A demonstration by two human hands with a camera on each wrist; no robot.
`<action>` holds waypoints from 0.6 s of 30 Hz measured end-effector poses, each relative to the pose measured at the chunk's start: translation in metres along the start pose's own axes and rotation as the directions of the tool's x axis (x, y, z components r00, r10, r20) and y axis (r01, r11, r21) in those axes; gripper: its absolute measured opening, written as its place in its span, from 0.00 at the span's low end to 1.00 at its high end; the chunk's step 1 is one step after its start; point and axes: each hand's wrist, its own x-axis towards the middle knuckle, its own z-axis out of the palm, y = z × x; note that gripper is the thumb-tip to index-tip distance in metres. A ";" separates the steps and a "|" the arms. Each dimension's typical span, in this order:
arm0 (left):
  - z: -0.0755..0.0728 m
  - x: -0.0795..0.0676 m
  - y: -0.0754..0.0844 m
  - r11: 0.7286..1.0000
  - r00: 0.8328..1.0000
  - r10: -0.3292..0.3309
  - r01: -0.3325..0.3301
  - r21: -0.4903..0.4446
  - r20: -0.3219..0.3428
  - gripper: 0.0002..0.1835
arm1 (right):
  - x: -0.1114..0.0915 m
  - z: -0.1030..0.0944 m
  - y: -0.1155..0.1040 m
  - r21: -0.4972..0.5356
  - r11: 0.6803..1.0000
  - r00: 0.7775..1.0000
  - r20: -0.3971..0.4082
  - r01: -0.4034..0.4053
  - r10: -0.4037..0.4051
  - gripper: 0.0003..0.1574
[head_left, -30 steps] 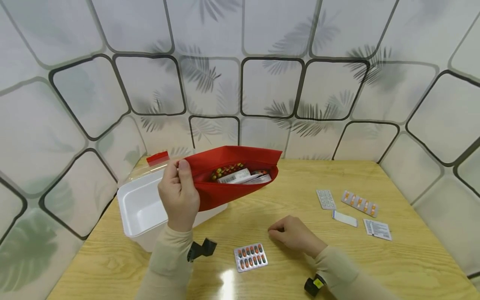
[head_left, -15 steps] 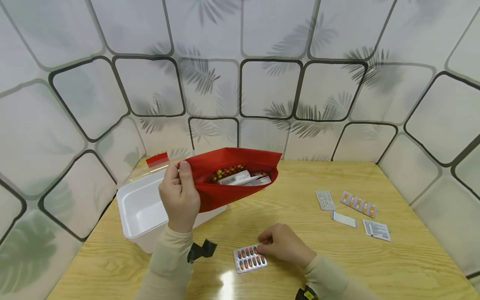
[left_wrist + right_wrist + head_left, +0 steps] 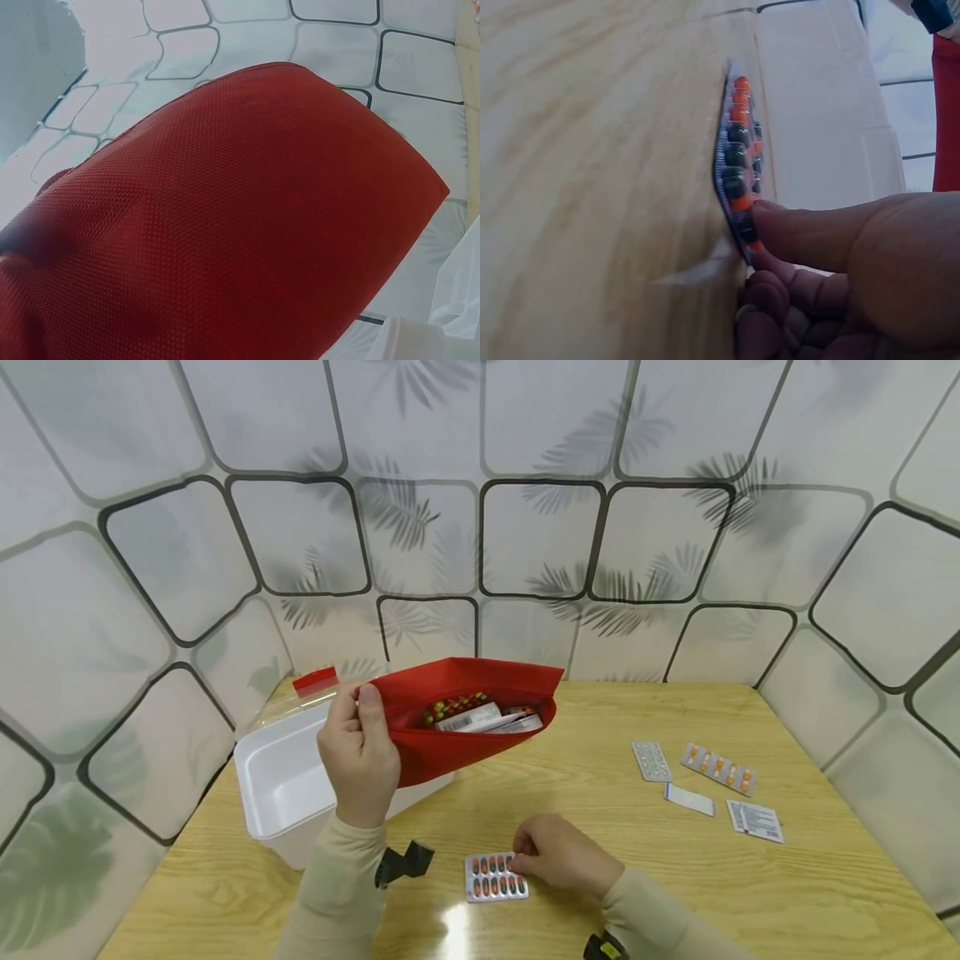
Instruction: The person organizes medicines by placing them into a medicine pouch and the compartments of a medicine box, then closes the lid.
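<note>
My left hand [image 3: 358, 760] grips the left end of a red fabric pouch [image 3: 457, 756], held up above the table with its mouth spread. Inside the pouch show a yellow-and-red blister pack [image 3: 454, 707] and white packets [image 3: 480, 720]. The left wrist view is mostly filled by the pouch's red cloth [image 3: 247, 202]. Low in front, my right hand [image 3: 566, 853] pinches the right edge of a blister pack of orange-and-dark capsules [image 3: 495, 877]. In the right wrist view the thumb lies over the end capsules of the blister pack [image 3: 736, 154], fingers curled beneath.
Behind the left hand stands a white plastic box [image 3: 281, 785], with a clear lid with a red clip [image 3: 315, 681] beyond it. At right on the table lie a pale blister pack [image 3: 651, 762], an orange capsule blister pack [image 3: 720, 769], a white strip [image 3: 689, 799] and a printed sachet [image 3: 755, 821].
My right hand has moved left and toward me to the capsule blister pack and taken its right edge. The pack has shifted and turned slightly. The left hand and pouch stay nearly still.
</note>
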 end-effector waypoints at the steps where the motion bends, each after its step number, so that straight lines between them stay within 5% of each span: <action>1: 0.000 0.000 0.000 1.000 1.000 0.001 -0.001 -0.001 -0.002 0.11 | 0.000 -0.001 -0.001 -0.006 1.000 1.000 0.012 0.005 -0.005 0.09; 11: 0.001 0.001 0.001 1.000 1.000 0.015 -0.015 -0.014 -0.002 0.13 | 0.003 0.000 0.005 -0.046 0.998 0.999 0.002 0.051 -0.051 0.03; 18: 0.000 0.001 0.001 1.000 1.000 0.018 -0.018 -0.003 -0.003 0.14 | 0.003 -0.003 0.006 0.000 0.998 0.998 -0.005 0.061 -0.061 0.12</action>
